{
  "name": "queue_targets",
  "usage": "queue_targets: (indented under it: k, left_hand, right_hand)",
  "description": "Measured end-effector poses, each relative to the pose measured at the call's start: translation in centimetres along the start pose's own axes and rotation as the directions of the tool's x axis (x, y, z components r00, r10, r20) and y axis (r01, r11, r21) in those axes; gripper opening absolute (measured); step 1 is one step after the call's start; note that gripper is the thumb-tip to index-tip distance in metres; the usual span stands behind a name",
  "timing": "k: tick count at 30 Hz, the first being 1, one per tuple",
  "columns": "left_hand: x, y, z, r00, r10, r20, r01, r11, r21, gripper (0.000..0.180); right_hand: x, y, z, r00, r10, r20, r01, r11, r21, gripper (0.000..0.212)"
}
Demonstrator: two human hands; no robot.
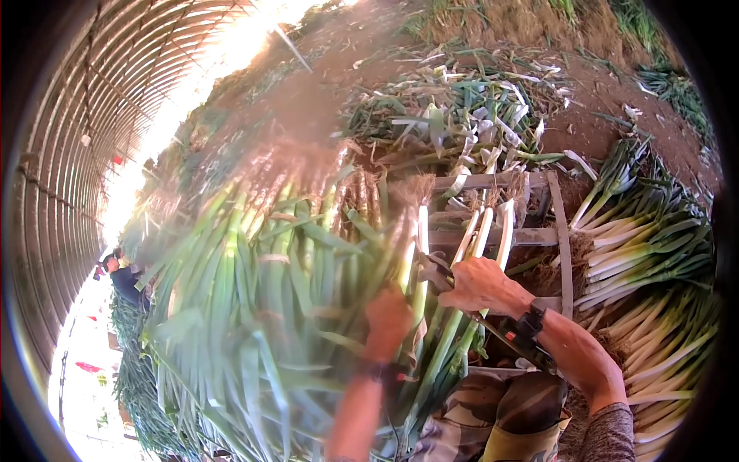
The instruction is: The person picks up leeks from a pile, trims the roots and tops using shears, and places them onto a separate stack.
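Note:
My left hand (pixel 389 316), smeared by motion, is closed on the stalks of large green onions (pixel 421 258), whose roots point away from me. To its right my right hand (pixel 481 286) has its fingers curled round a dark slender tool (pixel 436 273). One end of this tool juts out by the onion stalks; its exact kind is hidden by the hand. More white onion stalks (pixel 506 231) lie on a metal rack (pixel 563 246) just beyond my right hand. A big heap of green onions (pixel 254 269), roots outward, spreads left of my left hand.
Stripped leaves (pixel 469 115) are piled on the soil beyond the rack. Bundles of white-stemmed onions (pixel 639 262) lie at the right. Another person (pixel 125 281) is at the far left, beside the ribbed tunnel wall (pixel 77 131).

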State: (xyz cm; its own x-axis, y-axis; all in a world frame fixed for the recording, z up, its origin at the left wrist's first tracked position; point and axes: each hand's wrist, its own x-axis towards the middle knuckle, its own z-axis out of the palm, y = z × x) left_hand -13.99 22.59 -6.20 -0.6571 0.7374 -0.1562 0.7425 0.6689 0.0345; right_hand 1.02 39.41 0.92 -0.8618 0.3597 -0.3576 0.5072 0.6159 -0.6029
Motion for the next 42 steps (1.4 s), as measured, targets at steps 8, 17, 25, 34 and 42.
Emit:
queue_targets:
  k: [8, 17, 25, 34, 42]
  left_hand:
    - [0.2, -0.3, 0.5, 0.998, -0.036, 0.052, 0.035, 0.999, 0.021, 0.047]
    - [0.0, -1.1, -2.6, 0.997, -0.069, -0.036, 0.066, 0.996, -0.067, 0.030]
    - [-2.4, -1.1, 0.0, 0.997, 0.038, -0.062, -0.041, 0.998, -0.047, 0.031]
    - [-0.4, -3.5, -4.9, 0.990, -0.036, -0.135, 0.017, 0.990, -0.142, 0.036]
    - [2.9, -7.1, -3.9, 0.980, -0.200, 0.020, 0.197, 0.943, -0.268, 0.040]
  right_hand:
    - [2.4, 1.0, 0.5, 0.991, -0.020, -0.130, 0.029, 0.997, 0.065, 0.049]
    - [-0.8, 1.6, 0.0, 0.996, 0.079, 0.045, -0.086, 0.977, 0.196, 0.047]
    - [-6.2, 2.0, -1.2, 0.994, -0.073, 0.086, 0.072, 0.997, 0.018, 0.034]
    - [-5.7, 0.0, -0.5, 0.970, -0.203, 0.135, 0.203, 0.979, 0.014, 0.048]
    - [-3.7, -2.6, -0.2, 0.962, -0.137, 0.236, 0.149, 0.988, -0.034, 0.055]
